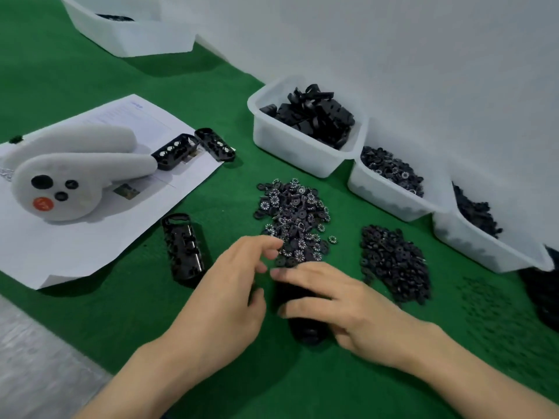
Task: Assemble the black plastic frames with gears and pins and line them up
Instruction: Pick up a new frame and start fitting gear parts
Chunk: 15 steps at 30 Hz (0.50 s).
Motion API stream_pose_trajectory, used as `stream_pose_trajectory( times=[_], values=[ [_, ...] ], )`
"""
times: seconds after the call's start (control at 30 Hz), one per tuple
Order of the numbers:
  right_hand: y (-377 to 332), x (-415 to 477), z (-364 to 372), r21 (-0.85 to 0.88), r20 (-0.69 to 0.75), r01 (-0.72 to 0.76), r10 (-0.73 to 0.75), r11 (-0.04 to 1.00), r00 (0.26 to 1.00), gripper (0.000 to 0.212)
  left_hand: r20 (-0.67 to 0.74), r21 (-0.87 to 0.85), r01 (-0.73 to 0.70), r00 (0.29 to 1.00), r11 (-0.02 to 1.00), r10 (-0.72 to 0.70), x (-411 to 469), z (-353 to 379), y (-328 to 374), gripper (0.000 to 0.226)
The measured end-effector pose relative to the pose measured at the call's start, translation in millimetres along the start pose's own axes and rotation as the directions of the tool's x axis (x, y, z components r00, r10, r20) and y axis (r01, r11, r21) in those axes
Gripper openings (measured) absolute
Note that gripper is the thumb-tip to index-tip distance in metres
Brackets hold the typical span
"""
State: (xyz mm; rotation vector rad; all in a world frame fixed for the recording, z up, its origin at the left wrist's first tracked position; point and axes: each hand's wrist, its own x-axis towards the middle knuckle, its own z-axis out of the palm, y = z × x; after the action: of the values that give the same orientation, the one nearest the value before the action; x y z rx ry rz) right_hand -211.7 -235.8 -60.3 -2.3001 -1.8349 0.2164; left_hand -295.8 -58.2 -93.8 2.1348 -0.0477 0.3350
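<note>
**Frame held at centre of a green bench as gear piles wait**

A black plastic frame lies on the green mat near the lower middle of the head view, mostly hidden under the person's right hand. That hand rests over the frame with fingers curled down on it, thumb along its near side; the hold looks loose and motion blur keeps its firmness from being judged. The left hand hovers just beside it, fingers half spread and bent toward the near edge of a pile of toothed gears; whether it pinches anything cannot be told.

To the right of that pile lies a second heap of dark discs, and farther right a scatter of tiny black pieces. A finished frame lies to the left of the hands, and two more frames rest on a sheet of paper beside a white plush toy. Three white bins line the wall: one with black frames, one with gears, one with dark parts. Another white tub sits at the far left.
</note>
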Motion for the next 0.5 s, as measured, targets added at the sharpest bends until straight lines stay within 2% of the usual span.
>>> stream_pose_trajectory(
  times=[0.1, 0.17, 0.2, 0.27, 0.33, 0.4, 0.5],
  values=[
    [-4.5, -10.1, 8.5, 0.222, -0.235, -0.023, 0.076, 0.975, 0.969, 0.062, 0.144, 0.036, -0.064, 0.988, 0.997, 0.058, -0.6, 5.7, -5.9, 0.085],
    [-1.9, -14.7, 9.8, 0.341, -0.413, -0.104, 0.249, 0.934, 0.876, 0.054, 0.22, 0.042, -0.103, 0.971, 0.994, 0.092, 0.7, 7.1, -8.0, 0.09],
    [2.8, -14.5, 8.4, 0.359, -0.467, -0.194, 0.355, 0.913, 0.81, 0.046, 0.249, 0.052, -0.123, 0.963, 0.991, 0.106, 1.8, 7.5, -8.1, 0.089],
    [17.3, -9.7, 5.4, 0.332, -0.462, -0.427, 0.539, 0.841, 0.704, 0.026, 0.28, 0.092, -0.17, 0.95, 0.981, 0.138, 5.1, 7.7, -6.2, 0.081],
    [28.3, -2.5, 8.1, 0.224, -0.361, -0.582, 0.621, 0.782, 0.696, 0.015, 0.289, 0.142, -0.223, 0.941, 0.964, 0.174, 7.4, 6.9, -3.6, 0.067],
    [32.0, 3.8, 13.9, 0.165, -0.311, -0.619, 0.637, 0.767, 0.706, 0.014, 0.288, 0.175, -0.242, 0.94, 0.954, 0.186, 6.6, 4.8, -2.7, 0.056],
    [31.1, 9.8, 17.5, 0.179, -0.331, -0.606, 0.627, 0.775, 0.705, 0.012, 0.289, 0.185, -0.207, 0.946, 0.961, 0.148, -2.0, -0.1, -5.3, 0.047]
  ],
)
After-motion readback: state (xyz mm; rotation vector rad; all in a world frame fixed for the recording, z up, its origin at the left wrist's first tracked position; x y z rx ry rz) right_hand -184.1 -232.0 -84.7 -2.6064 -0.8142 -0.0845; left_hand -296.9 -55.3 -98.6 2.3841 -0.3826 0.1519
